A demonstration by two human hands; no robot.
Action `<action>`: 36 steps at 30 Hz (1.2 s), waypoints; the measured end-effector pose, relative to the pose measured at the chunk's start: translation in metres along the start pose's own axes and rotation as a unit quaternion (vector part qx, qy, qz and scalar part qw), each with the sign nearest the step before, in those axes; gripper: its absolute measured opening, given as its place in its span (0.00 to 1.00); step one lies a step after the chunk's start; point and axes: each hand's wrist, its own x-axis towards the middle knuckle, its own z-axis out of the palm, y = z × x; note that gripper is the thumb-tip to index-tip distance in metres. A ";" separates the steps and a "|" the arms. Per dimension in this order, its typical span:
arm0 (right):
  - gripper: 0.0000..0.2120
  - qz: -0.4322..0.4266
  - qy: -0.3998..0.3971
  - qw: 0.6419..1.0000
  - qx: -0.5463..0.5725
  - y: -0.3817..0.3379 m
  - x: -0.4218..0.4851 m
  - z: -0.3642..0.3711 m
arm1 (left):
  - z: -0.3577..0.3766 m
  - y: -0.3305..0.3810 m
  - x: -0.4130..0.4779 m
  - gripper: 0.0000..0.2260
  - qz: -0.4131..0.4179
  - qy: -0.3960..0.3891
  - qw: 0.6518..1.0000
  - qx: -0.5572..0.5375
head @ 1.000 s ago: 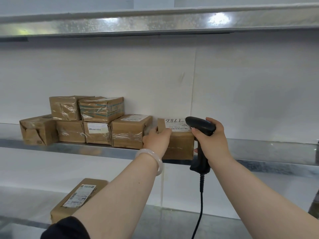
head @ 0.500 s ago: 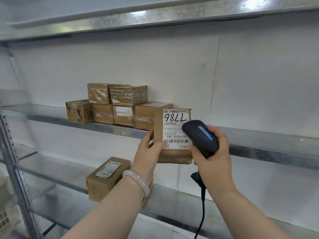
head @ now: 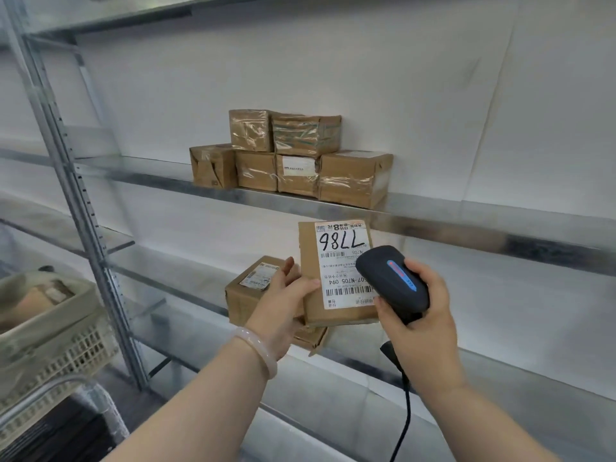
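Seen from my remote station: a metal rack (head: 83,208) fills the view, its middle shelf (head: 483,228) running across the white wall. On that shelf stands a stack of boxes (head: 293,161), four below and two on top, all touching. At lower left I see a plastic basket (head: 56,348) lined with a bag. The left hand (head: 283,301) grips a brown parcel (head: 310,255) by its left edge, thumb curled over the front and fingers behind; the parcel is held upright in the air below the middle shelf, just in front of a box (head: 246,295) lying on the lower shelf. The right hand (head: 420,315) is wrapped round the grip of a black scanner (head: 393,281), whose head overlaps the lower right corner of the parcel's white label (head: 340,261); I cannot tell whether they touch. The label faces me upside down, with handwritten digits. A cable (head: 405,411) hangs from the scanner. A pale bracelet (head: 256,348) circles the left wrist.
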 end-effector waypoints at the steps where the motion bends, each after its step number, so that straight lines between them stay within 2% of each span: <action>1: 0.29 0.004 -0.014 1.000 -0.006 0.002 -0.005 0.009 | -0.012 -0.001 0.000 0.27 -0.009 -0.003 1.000 0.005; 5: 0.31 0.026 -0.061 0.998 -0.005 0.010 -0.020 0.050 | -0.062 -0.005 -0.005 0.22 -0.015 0.039 0.999 0.007; 10: 0.32 0.075 -0.129 0.989 0.013 0.020 -0.035 0.106 | -0.127 -0.008 -0.012 0.25 -0.027 0.105 0.994 -0.009; 15: 0.29 0.041 -0.204 0.978 0.002 0.016 -0.049 0.154 | -0.202 -0.003 -0.019 0.28 -0.005 0.185 0.982 -0.019; 21: 0.28 0.049 -0.332 0.942 -0.026 0.002 -0.064 0.212 | -0.285 0.006 -0.032 0.31 0.028 0.279 0.960 -0.019; 25: 0.26 0.043 -0.370 0.927 -0.041 -0.012 -0.070 0.246 | -0.326 0.012 -0.043 0.28 0.048 0.317 0.946 -0.043; 36: 0.24 0.009 -0.435 0.895 -0.093 -0.049 -0.080 0.309 | -0.402 0.018 -0.057 0.31 0.056 0.375 0.924 -0.058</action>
